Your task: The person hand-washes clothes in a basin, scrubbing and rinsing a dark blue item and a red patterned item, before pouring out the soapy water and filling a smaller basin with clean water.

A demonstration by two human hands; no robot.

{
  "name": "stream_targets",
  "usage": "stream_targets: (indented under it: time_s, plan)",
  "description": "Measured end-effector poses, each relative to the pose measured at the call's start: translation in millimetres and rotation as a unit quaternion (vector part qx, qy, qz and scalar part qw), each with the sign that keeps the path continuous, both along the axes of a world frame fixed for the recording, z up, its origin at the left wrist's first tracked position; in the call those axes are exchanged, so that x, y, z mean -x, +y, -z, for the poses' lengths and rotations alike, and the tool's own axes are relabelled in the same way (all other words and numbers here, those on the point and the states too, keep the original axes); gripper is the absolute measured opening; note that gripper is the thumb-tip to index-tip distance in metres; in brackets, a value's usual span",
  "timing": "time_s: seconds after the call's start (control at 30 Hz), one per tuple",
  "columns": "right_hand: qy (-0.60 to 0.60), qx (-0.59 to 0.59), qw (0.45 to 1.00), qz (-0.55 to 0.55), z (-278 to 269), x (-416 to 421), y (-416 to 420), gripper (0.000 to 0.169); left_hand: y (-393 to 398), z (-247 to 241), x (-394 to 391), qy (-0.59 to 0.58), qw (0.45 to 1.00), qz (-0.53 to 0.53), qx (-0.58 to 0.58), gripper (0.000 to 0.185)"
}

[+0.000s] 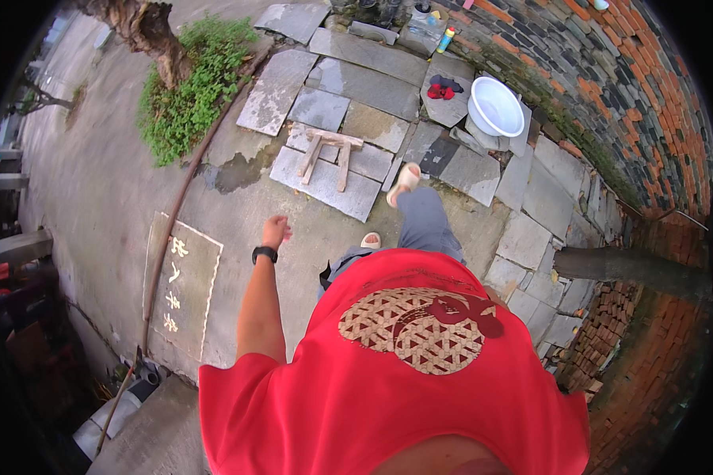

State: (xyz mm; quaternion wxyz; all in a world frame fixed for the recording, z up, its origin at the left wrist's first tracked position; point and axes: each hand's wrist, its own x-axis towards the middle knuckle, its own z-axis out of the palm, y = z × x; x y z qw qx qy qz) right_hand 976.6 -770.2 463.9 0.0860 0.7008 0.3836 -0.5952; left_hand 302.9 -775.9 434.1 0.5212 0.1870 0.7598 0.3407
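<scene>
My left hand (276,231) hangs over the concrete ground with loosely curled fingers and nothing in it; a black watch (265,255) is on that wrist. My right hand is out of view behind my body. Ahead of me a small wooden stool (331,155) stands on stone slabs. Farther off to the right, a white plastic basin (495,106) rests on slabs beside the brick wall. Red cloth (440,92) and dark cloth (447,82) lie in a heap on the slab beside the basin. A bottle with a red cap (445,40) stands beyond them.
A brown pipe or hose (187,178) runs along the ground at left, past a tree trunk (157,50) with green plants (193,98). The slabs have uneven edges and gaps. A brick wall (606,65) and stacked bricks (600,332) are on the right.
</scene>
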Motion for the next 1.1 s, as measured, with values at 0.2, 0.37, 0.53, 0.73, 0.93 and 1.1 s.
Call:
stream_targets:
  time_s: [0.2, 0.37, 0.53, 0.73, 0.93, 1.1]
  plan:
    - [-0.029, -0.013, 0.996, -0.078, 8.5, 38.7, 200.8, 0.021, -7.5, 36.1, -18.6, -0.062, 0.976, -0.135, 0.158, 0.028]
    - [0.015, 0.025, 0.999, -0.045, 40.8, 55.3, 368.3, 0.022, 65.5, 13.1, -40.2, -0.067, 0.947, -0.185, 0.255, 0.029]
    - [0.032, -0.041, 0.992, -0.119, 73.0, 83.3, 515.6, 0.021, 172.4, -44.3, -35.1, -0.033, 0.960, -0.118, 0.251, 0.031]
    - [0.096, -0.069, 0.992, -0.047, 71.3, 143.7, 641.6, 0.026, 250.3, -85.3, -32.1, -0.017, 0.961, -0.164, 0.223, 0.031]
    - [0.124, -0.018, 0.992, -0.032, 55.6, 180.3, 679.8, 0.025, 287.8, -98.9, -17.1, -0.035, 0.946, -0.150, 0.287, 0.032]
    - [0.098, 0.006, 0.995, -0.021, 55.7, 166.4, 666.7, 0.026, 373.3, -95.8, 34.2, -0.016, 0.963, -0.097, 0.250, 0.030]
